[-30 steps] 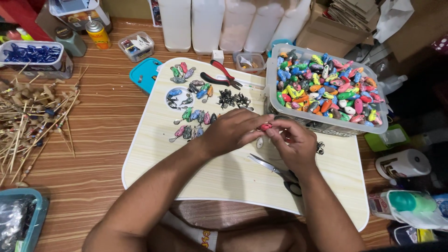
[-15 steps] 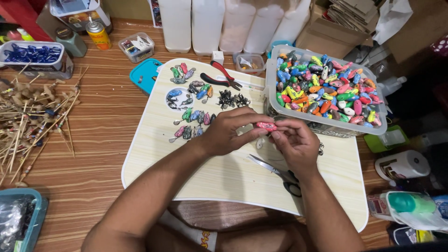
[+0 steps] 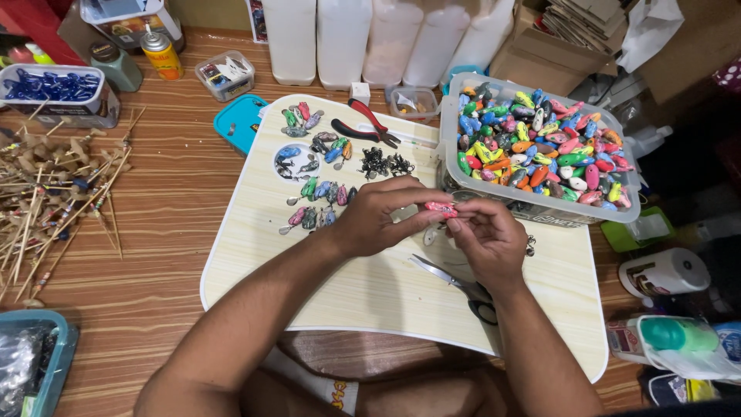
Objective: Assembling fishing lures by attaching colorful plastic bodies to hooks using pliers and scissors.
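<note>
My left hand [image 3: 378, 218] and my right hand [image 3: 488, 239] meet over a pale wooden lap board [image 3: 370, 289]. Between their fingertips they pinch one small pink-red fishing lure body [image 3: 441, 208]. Finished lures [image 3: 315, 202] in green, blue and pink lie in loose rows on the board's far left part. A small heap of dark hooks [image 3: 384, 163] sits just beyond my left hand. Right of my hands stands a clear plastic bin [image 3: 540, 207] heaped with many-coloured lure bodies [image 3: 536, 150].
Scissors [image 3: 455, 282] lie on the board under my right wrist; red-handled pliers [image 3: 369, 125] lie at its far edge. Bamboo sticks [image 3: 54, 193] spread at left. White jugs [image 3: 370, 38], small boxes, a teal lid [image 3: 238, 122] and a tape roll [image 3: 665, 272] ring the board.
My hands stayed in nearly the same spot, working the pink lure between the fingertips; the fingers shifted slightly.
</note>
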